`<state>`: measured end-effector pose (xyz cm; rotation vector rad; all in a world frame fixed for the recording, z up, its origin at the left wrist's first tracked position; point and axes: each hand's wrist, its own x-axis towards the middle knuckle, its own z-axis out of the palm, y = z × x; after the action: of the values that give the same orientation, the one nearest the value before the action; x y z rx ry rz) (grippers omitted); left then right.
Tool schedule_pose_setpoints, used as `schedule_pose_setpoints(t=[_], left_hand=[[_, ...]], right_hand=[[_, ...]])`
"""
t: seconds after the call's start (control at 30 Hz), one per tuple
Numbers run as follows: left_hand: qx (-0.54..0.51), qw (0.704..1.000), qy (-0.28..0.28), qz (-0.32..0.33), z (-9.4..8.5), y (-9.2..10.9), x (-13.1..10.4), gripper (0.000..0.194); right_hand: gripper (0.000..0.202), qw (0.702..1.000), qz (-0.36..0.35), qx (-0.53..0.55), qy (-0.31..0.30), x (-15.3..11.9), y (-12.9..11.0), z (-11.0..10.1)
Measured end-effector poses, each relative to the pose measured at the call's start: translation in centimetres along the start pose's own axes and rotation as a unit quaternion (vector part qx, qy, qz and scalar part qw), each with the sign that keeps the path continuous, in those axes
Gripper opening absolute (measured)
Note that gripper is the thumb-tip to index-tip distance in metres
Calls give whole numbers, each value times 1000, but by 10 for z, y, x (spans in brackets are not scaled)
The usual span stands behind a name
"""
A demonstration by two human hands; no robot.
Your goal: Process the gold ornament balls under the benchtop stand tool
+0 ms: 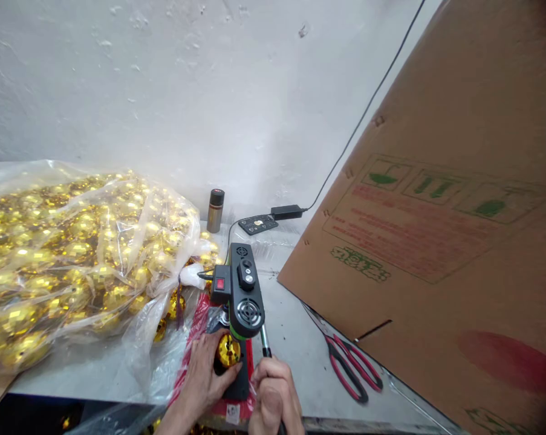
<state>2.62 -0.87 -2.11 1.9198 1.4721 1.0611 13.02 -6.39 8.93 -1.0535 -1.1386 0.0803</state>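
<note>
A small gold mirrored ball (228, 351) sits on the black base (242, 377) of a black bench press-like machine (246, 290). My left hand (205, 368) grips the ball, thumb on its right side and fingers on its left, just below the machine's head. To the right, my right hand (275, 389) is wrapped round the black grip of a metal lever (265, 339) that slopes up to the machine. A black box with a red switch (220, 284) is fixed to the machine's left side.
A clear plastic bag (91, 260) full of gold balls fills the left. Red-handled scissors (352, 365) lie at right by a large cardboard box (418, 241). Behind stand a spray can (215, 211), a dark phone-like slab (258, 224) and a corded power adapter (286, 212) near the wall.
</note>
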Motion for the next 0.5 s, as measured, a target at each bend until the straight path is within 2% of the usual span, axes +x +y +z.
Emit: schedule_pose_setpoints(t=[0.2,0.5], left_hand=[[5,1000,-11,3,-2,2,2,48],[3,1000,-14,1,0,1,2,50]], right_hand=[[41,999,-1,18,30,-3,5,5],[37,1000,-24,14,0,-7,16,-1]])
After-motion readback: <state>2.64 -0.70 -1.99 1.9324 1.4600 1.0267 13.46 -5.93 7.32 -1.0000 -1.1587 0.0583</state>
